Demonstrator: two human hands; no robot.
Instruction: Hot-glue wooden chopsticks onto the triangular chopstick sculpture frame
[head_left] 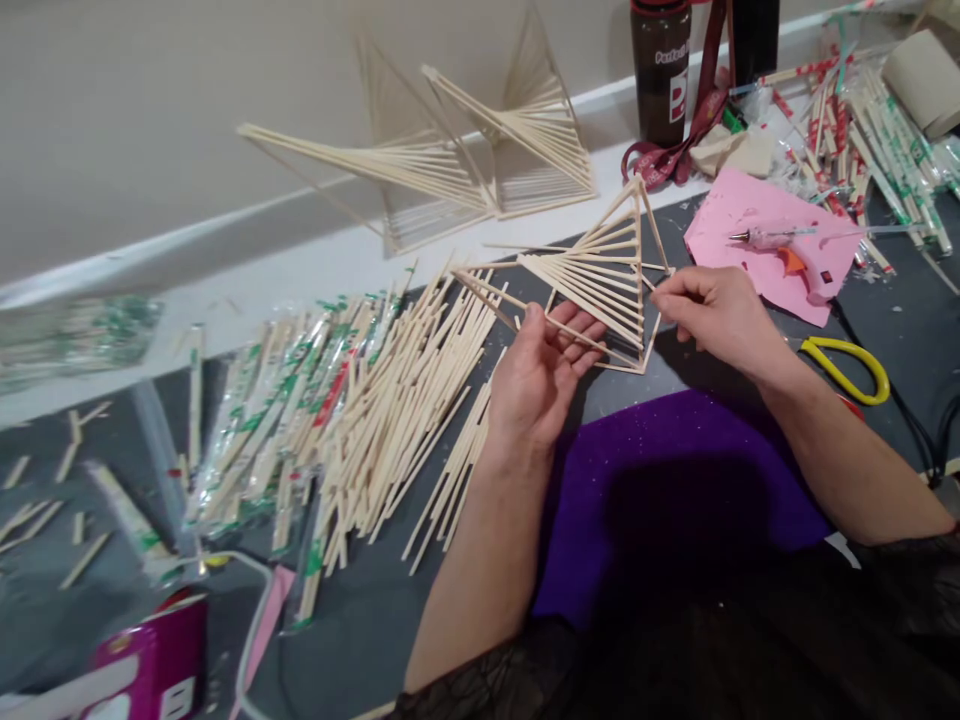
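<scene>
The stick shape point(559, 275) is pale cream. At one o'clock, the bottle point(656, 90) is dark brown with white letters. At two, the paper point(720, 215) is pink, with an orange trigger point(790, 262) on top. The scissor handle point(879, 372) at three is yellow. At four, the cloth point(645, 430) is purple. At nine, wrappers point(281, 385) have green patches.

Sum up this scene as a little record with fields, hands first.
Left hand: palm up under a small twisted frame of pale wooden sticks, thumb against one stick
Right hand: pinching the frame's right side
Left side: loose pile of pale wooden sticks; sticks in clear, green-marked wrappers
Right side: pale glue gun with orange trigger on a pink sheet; yellow loop handle
Behind: two larger pale stick frames; dark bottle with red lid
</scene>
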